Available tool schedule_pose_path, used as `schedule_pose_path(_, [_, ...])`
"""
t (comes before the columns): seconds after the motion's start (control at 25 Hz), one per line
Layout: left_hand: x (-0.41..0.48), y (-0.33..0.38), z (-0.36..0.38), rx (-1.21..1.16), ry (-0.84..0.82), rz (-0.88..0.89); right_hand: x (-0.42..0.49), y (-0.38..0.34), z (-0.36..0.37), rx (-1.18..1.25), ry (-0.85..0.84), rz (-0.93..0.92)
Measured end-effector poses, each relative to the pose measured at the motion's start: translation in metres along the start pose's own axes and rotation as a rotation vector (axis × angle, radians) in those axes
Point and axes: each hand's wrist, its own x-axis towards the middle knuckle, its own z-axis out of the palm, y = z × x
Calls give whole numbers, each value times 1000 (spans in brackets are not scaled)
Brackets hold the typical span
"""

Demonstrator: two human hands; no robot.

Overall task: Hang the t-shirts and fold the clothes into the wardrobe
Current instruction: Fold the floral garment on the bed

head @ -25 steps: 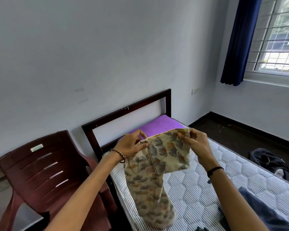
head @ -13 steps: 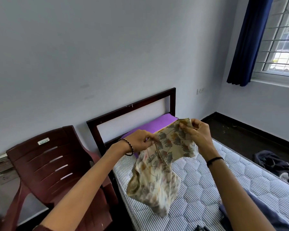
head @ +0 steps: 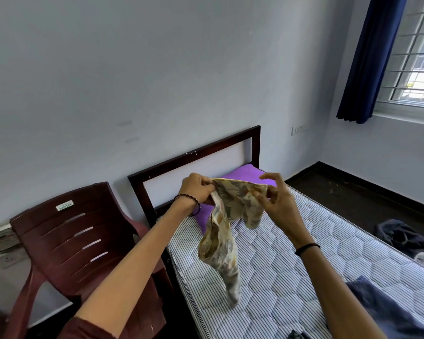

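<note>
I see my left hand [head: 197, 189] with its fingers curled round the top edge of the floral garment [head: 230, 211]. My right hand [head: 278, 204] pinches the other corner, its remaining fingers loosely spread. The cloth hangs over the striped mattress [head: 291, 265], and I cannot tell whether its lower end touches.

Dark beaded bracelet [head: 189, 200] sits behind your L hand [head: 196, 189], thin black band [head: 307, 248] behind your R hand [head: 277, 204]. Forearms bare, w/ a maroon sleeve [head: 88, 330] just showing at the bottom edge, L arm.
</note>
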Motion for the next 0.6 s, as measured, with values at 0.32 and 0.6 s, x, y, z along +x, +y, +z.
schedule_pose_path(0.32, [5, 28, 14, -369, -54, -201, -6, -8, 3, -357, -238, -93])
schedule_pose_path(0.6, [21, 27, 18, -386, -182, -196, -2, 5, 6, -700, -176, -101])
